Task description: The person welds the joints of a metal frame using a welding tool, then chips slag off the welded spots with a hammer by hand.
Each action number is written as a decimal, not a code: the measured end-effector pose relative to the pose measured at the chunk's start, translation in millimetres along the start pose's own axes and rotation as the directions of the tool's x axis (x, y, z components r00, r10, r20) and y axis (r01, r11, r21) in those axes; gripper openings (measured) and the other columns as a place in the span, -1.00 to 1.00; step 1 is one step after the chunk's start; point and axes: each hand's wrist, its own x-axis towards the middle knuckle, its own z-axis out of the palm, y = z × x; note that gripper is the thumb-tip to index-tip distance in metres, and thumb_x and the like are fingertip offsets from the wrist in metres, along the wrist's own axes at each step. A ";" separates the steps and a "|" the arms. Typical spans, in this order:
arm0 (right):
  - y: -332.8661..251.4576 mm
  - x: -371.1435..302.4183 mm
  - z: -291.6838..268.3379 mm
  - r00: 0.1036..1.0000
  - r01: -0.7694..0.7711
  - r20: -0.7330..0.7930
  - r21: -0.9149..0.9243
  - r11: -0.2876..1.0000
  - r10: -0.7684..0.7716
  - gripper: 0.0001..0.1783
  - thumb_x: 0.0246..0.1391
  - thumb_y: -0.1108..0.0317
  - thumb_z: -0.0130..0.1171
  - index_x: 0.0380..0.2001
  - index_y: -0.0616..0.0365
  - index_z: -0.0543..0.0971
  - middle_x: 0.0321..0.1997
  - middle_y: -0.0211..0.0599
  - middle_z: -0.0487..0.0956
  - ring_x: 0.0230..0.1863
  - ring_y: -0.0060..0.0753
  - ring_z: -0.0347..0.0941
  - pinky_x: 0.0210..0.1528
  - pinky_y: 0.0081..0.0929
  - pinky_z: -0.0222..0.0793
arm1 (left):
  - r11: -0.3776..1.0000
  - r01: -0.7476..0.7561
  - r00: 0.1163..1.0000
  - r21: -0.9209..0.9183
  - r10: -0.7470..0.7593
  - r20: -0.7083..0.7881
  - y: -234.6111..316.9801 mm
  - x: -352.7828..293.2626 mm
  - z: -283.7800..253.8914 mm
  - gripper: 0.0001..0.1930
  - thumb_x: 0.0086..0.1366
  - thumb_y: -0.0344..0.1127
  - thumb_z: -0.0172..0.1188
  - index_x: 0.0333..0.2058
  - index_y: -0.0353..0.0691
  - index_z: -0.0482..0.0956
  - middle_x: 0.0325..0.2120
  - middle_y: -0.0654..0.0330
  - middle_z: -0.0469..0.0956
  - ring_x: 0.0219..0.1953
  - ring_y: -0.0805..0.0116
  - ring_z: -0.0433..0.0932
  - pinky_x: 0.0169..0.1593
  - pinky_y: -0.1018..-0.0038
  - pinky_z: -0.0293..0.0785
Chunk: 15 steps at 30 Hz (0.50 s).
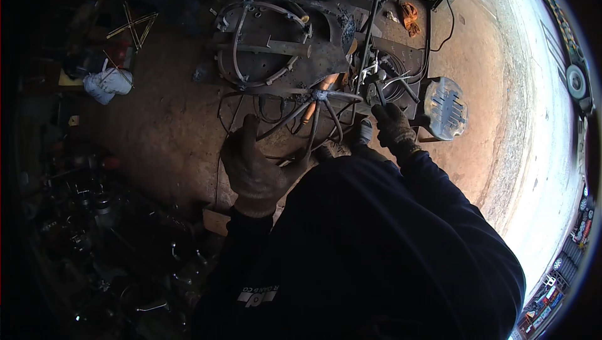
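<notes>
My left hand, in a dark work glove, is closed about the lower part of a bent-rod metal frame. Several curved rods of this frame meet at one lumpy joint. The exact grip is partly hidden by the glove. An orange-brown wooden handle runs beneath the joint. On the right, my gloved right hand grips a dark-handled tool at the bench edge. Its head lies among other metal tools, so its kind is unclear. Beyond both hands, a round metal hoop frame rests on the dark, cluttered bench.
Coiled cable and shiny clamp-like tools crowd the bench's right side. An orange cloth lies farther back. A worn metal seat juts out at right. At left are a white bundle and crossed yellowish rods.
</notes>
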 end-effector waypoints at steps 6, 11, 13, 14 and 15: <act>0.8 -4.4 6.3 0.999 -0.020 0.035 0.079 0.997 0.017 -0.53 0.24 -0.08 0.27 -0.16 0.16 0.56 -0.43 -0.29 0.56 -0.51 -0.39 0.47 -0.48 -0.35 0.37 | 0.992 -0.042 0.994 0.123 0.054 -0.092 2.4 9.0 -6.5 0.00 0.25 0.50 0.13 0.15 -0.50 0.45 -0.10 0.01 0.58 -0.28 0.16 0.55 -0.36 0.32 0.57; 1.6 -3.6 6.3 0.998 -0.015 0.054 0.074 0.997 0.011 -0.51 0.21 -0.11 0.29 -0.13 0.11 0.53 -0.47 -0.30 0.51 -0.68 -0.41 0.42 -0.70 -0.40 0.32 | 0.993 -0.007 0.998 0.120 0.014 -0.063 6.5 5.9 -10.9 -0.05 0.27 0.48 0.13 0.16 -0.44 0.49 -0.12 0.04 0.57 -0.27 0.13 0.52 -0.30 0.25 0.51; 2.9 -3.6 7.7 0.997 -0.047 0.060 0.131 0.990 0.040 -0.51 0.21 -0.10 0.30 -0.11 0.12 0.53 -0.46 -0.29 0.51 -0.68 -0.41 0.41 -0.70 -0.41 0.31 | 0.984 -0.007 0.999 0.178 0.016 -0.051 7.1 4.7 -11.4 -0.06 0.27 0.48 0.12 0.17 -0.41 0.49 -0.16 0.08 0.56 -0.23 0.13 0.51 -0.26 0.23 0.50; 1.4 -4.7 8.1 0.997 -0.048 0.061 0.129 0.990 0.040 -0.51 0.21 -0.10 0.30 -0.11 0.12 0.53 -0.46 -0.29 0.51 -0.68 -0.41 0.41 -0.70 -0.41 0.31 | 0.984 -0.005 0.999 0.178 0.014 -0.051 7.0 4.1 -11.6 -0.06 0.27 0.48 0.12 0.17 -0.41 0.49 -0.16 0.08 0.56 -0.23 0.13 0.51 -0.26 0.23 0.50; -1.1 -6.4 8.0 0.996 -0.060 0.073 0.114 0.992 0.051 -0.51 0.22 -0.09 0.29 -0.11 0.12 0.53 -0.45 -0.29 0.51 -0.68 -0.42 0.41 -0.71 -0.41 0.31 | 0.982 -0.003 0.998 0.187 0.015 -0.065 7.0 3.6 -11.6 -0.06 0.26 0.49 0.12 0.17 -0.39 0.49 -0.17 0.09 0.55 -0.22 0.13 0.50 -0.24 0.21 0.49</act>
